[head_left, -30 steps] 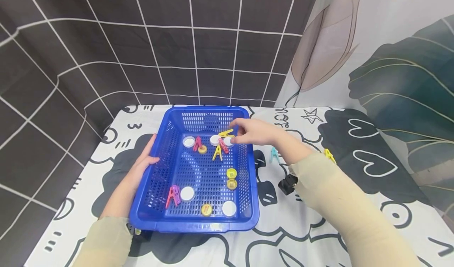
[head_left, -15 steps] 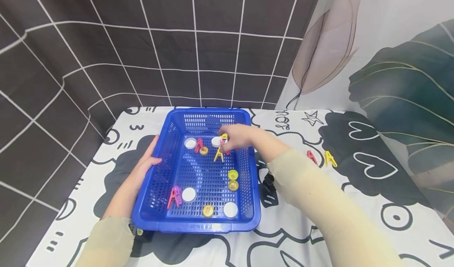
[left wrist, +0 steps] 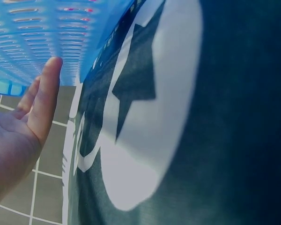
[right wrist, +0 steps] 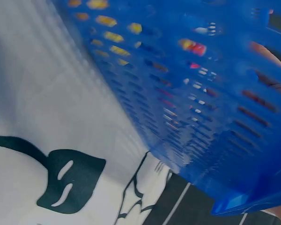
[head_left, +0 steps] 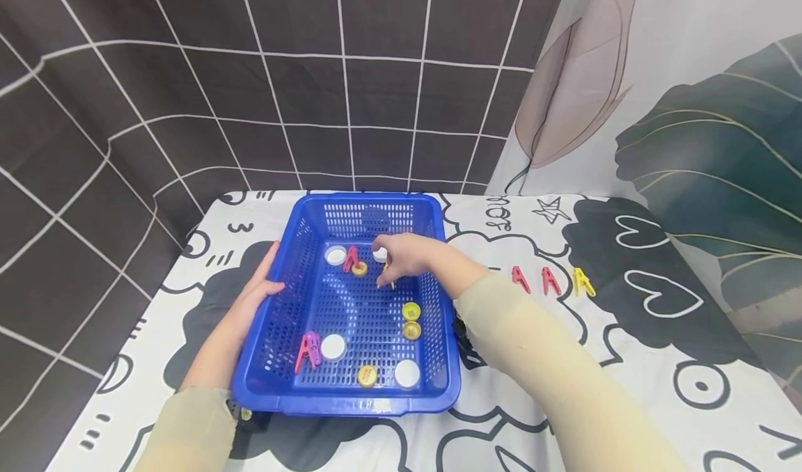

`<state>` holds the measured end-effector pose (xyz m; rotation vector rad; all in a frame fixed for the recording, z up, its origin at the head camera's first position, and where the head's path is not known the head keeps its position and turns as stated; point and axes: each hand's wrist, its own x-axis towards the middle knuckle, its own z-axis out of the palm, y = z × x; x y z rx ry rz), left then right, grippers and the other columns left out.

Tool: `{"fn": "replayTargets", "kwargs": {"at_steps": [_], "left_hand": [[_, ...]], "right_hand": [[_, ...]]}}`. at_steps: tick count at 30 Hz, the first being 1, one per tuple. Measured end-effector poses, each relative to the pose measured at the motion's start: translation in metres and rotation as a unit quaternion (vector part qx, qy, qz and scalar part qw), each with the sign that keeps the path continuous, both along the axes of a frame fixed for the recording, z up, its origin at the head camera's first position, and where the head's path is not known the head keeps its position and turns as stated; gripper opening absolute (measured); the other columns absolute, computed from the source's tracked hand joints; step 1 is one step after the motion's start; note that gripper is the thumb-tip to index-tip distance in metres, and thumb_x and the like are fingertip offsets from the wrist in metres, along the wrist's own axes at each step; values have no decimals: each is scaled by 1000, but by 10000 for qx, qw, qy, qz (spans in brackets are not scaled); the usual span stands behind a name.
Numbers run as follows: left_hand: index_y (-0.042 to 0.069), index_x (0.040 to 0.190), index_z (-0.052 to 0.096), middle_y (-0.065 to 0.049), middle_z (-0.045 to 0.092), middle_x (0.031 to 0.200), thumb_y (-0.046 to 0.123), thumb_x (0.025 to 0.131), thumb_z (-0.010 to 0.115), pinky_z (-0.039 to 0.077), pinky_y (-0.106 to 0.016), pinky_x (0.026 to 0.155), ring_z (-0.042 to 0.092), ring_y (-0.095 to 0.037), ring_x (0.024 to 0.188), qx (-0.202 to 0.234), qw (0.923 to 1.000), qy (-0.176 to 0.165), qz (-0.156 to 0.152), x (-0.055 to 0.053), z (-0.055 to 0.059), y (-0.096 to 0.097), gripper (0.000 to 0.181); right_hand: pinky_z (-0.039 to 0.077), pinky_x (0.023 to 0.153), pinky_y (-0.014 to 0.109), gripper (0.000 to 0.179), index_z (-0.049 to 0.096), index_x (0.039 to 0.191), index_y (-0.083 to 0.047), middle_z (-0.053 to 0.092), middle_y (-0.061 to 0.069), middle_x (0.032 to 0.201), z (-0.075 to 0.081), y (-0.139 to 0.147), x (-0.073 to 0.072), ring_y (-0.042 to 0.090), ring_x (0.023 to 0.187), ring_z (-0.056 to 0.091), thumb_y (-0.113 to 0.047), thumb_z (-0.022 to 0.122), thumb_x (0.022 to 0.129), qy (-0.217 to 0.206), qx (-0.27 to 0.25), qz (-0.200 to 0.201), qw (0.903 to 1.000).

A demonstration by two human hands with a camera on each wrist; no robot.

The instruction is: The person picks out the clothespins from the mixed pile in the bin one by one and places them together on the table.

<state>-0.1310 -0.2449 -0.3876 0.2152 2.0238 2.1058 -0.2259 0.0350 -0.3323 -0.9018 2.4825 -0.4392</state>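
Note:
A blue plastic basket (head_left: 294,405) sits on a patterned cloth. My left hand (head_left: 244,312) lies along its left side, thumb at the rim. In the left wrist view, its straight fingers (left wrist: 47,96) touch the outer wall. My right hand (head_left: 407,257) reaches inside, with curled thumb and fingers around a partly hidden yellow clothespin (head_left: 386,269). Behind that hand peeks a white bottle cap (head_left: 380,255). A pink clothespin (head_left: 351,257) lies to the left beside a yellow cap (head_left: 359,269). The right wrist view shows mainly the basket's outer wall (right wrist: 145,89).
Inside the basket are also yellow caps (head_left: 411,311), white caps (head_left: 407,374) and pink and purple clothespins (head_left: 308,350). Right of the basket lie two pink clothespins (head_left: 520,279) and a yellow one (head_left: 583,282) in a row. A dark tiled-pattern curtain (head_left: 301,89) hangs behind.
My right hand has moved left and toward me within the basket, now covering the yellow clothespin that showed fully earlier. Its forearm uncovers pink clothespins on the cloth. My left hand stays put.

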Motion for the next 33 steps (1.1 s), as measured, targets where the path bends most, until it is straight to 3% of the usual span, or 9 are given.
{"fn": "replayTargets", "kwargs": {"at_steps": [6, 14, 22, 27, 33], "left_hand": [[18, 150, -7, -19, 2, 155, -1, 88, 31, 39, -19, 97, 13, -44, 136, -45, 10000, 27, -7, 1, 0, 0, 75], [15, 151, -5, -15, 1, 156, 1, 88, 33, 33, -15, 100, 10, -38, 139, -315, 9994, 118, 46, 1, -1, -1, 74], [15, 150, -7, -18, 1, 155, -1, 87, 33, 33, -18, 102, 10, -41, 138, -126, 9999, 100, -6, -1, 1, -1, 76], [13, 150, -6, -16, 0, 156, -1, 87, 33, 31, -16, 103, 8, -40, 139, -223, 9996, 154, 45, -1, 1, -1, 76], [17, 151, -6, -19, 1, 155, 0, 87, 33, 33, -19, 102, 10, -42, 138, -59, 9999, 84, 29, 0, -1, 0, 76]], "right_hand": [[48, 88, 34, 66, 46, 134, -8, 63, 9, 109, -4, -4, 1, 19, 96, 59, -29, 75, 79, 39, 347, -37, 9994], [45, 94, 34, 62, 48, 133, -11, 62, 5, 111, -14, -10, 5, 18, 98, 58, -31, 73, 80, 196, 1178, 410, 9920], [42, 98, 31, 59, 50, 133, -14, 60, 3, 121, -15, -9, 6, 17, 111, 55, -26, 73, 80, -293, 878, 1023, 9904], [43, 97, 31, 56, 52, 131, -13, 60, 3, 119, -18, -9, 6, 17, 109, 55, -25, 73, 81, -34, 702, 971, 9928], [43, 98, 32, 56, 53, 130, -13, 59, 3, 120, -27, -12, 10, 16, 110, 55, -26, 74, 80, 153, 1033, 1047, 9890]]}}
